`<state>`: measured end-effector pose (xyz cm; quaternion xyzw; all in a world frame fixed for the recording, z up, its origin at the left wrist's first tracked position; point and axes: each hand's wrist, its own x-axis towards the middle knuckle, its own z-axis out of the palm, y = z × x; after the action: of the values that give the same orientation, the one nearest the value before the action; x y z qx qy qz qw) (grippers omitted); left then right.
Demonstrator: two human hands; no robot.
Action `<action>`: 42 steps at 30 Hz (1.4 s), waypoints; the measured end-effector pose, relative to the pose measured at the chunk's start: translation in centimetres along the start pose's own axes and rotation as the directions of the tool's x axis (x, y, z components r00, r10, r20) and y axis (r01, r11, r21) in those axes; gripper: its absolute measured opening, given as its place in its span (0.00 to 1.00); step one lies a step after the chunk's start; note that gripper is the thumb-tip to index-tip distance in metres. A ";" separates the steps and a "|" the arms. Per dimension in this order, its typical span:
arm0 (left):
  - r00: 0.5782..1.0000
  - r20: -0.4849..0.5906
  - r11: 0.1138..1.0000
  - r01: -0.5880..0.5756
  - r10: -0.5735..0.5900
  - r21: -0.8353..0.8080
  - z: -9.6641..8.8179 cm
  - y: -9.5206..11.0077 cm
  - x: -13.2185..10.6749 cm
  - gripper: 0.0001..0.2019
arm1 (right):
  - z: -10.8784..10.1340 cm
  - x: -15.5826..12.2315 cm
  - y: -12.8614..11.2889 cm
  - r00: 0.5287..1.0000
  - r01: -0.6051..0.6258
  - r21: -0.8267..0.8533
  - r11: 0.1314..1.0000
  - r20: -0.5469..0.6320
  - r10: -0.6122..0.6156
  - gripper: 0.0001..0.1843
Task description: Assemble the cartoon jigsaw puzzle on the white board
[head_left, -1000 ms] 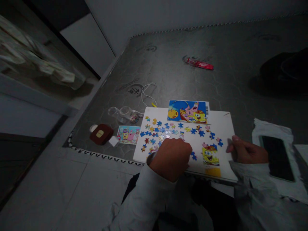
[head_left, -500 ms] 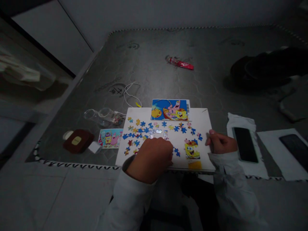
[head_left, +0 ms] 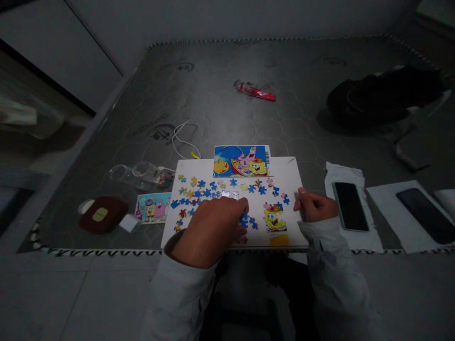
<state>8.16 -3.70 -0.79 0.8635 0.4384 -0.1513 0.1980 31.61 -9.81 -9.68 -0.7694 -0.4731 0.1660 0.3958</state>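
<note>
Take the white board (head_left: 290, 194) as a clock, its middle the centre. Well out at nine o'clock lies a brown case (head_left: 102, 215), then a white block (head_left: 130, 222) and a small cartoon card (head_left: 154, 208), beside the board, seemingly kept there to leave its surface for pieces. Loose puzzle pieces (head_left: 233, 182) spread across the board from nine towards two o'clock, mostly apart, probably so each shape can be seen. The left hand (head_left: 213, 227) bends over them near seven o'clock, fingers curled; whether it pinches a piece is hidden. At twelve, a larger picture card (head_left: 241, 161) overlaps the far edge, perhaps for easy viewing. Towards four sits a joined yellow section (head_left: 274, 218), apart from the loose clutter. At three, the right hand (head_left: 316, 206) curls loosely by the edge, maybe steadying it; I cannot tell whether it grips. Beyond lies a phone (head_left: 351, 207) on white cloth (head_left: 373, 237).
</note>
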 end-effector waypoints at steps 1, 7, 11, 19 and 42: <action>1.000 0.010 1.000 0.006 -0.006 0.004 0.0 0.1 0.1 0.20 | 0.0 0.0 0.0 1.000 0.001 0.005 1.000 0.005 -0.001 0.29; 1.000 0.002 1.000 0.015 -0.015 0.014 0.0 0.2 0.0 0.17 | 0.0 0.0 0.0 1.000 0.007 0.005 1.000 0.010 -0.007 0.29; 0.999 -0.046 1.000 0.000 0.001 0.024 0.0 0.0 -0.2 0.13 | 0.0 0.0 0.0 1.000 0.004 0.004 1.000 0.007 -0.004 0.29; 0.998 -0.039 0.997 0.045 -0.043 0.055 -0.3 -0.5 -0.5 0.12 | 0.0 -0.1 -0.2 1.000 -0.005 -0.002 1.000 -0.011 0.005 0.28; 0.995 -0.101 0.998 0.016 -0.010 0.064 1.0 2.9 -0.2 0.05 | 0.1 0.0 0.1 1.000 0.013 -0.003 1.000 -0.024 -0.013 0.28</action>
<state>10.32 -5.88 -0.98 0.8731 0.4483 -0.1231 0.1468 31.63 -9.79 -9.86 -0.7688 -0.4736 0.1534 0.4014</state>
